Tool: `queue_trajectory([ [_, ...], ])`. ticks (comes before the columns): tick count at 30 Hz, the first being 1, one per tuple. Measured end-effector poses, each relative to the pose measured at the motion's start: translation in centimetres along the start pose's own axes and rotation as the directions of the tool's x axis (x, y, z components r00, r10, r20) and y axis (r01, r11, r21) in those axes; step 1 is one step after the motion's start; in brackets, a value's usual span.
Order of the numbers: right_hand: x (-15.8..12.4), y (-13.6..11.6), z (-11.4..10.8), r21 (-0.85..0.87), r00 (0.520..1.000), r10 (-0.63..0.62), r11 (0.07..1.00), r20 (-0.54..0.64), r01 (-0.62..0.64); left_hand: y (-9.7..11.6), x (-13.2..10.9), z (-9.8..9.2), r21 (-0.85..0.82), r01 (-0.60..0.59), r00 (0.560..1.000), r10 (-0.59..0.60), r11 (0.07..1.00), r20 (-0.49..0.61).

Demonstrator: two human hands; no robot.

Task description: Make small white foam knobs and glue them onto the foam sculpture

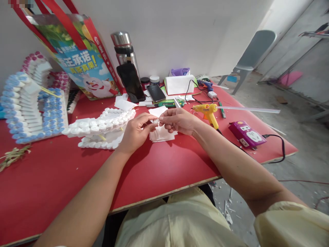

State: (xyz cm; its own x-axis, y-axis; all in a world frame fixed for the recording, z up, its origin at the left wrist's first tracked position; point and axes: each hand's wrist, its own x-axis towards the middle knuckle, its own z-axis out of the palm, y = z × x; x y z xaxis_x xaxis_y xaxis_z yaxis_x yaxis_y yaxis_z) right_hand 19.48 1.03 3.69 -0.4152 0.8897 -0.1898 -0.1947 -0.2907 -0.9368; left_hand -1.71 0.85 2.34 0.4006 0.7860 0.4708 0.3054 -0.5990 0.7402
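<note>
My left hand (137, 132) and my right hand (178, 120) meet over the middle of the red table (164, 168). Between the fingertips of both hands is a small white piece (156, 121), pinched from either side. Below them lies a stack of white paper sheets (162, 134). Just left of my left hand stands a white structure (95, 126) covered with small rounded white pieces, with a yellow stick in it. A yellow glue gun (209, 112) with a long clear stick rests to the right of my right hand.
Blue-and-white structures (19, 106) and a printed bag (87, 65) stand at the left. Behind my hands are a steel bottle (125, 51), an upright phone (131, 82) and a tissue pack (179, 84). A purple power socket (246, 134) with a black cord lies near the right edge.
</note>
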Motion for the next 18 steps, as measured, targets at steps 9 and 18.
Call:
queue_trajectory([
  [9, -0.5, -0.5, 1.2, -0.355, 0.967, -0.225, 0.919, -0.116, 0.171, -0.2, -0.1, 0.1, -0.085, 0.088, 0.996, -0.09, 0.992, -0.013],
  [18, -0.3, 0.4, 1.5, -0.625, 0.908, -0.387, 0.752, -0.16, 0.21, 0.0, 0.0, 0.6, -0.241, 0.191, 0.979, -0.201, 0.952, -0.019],
])
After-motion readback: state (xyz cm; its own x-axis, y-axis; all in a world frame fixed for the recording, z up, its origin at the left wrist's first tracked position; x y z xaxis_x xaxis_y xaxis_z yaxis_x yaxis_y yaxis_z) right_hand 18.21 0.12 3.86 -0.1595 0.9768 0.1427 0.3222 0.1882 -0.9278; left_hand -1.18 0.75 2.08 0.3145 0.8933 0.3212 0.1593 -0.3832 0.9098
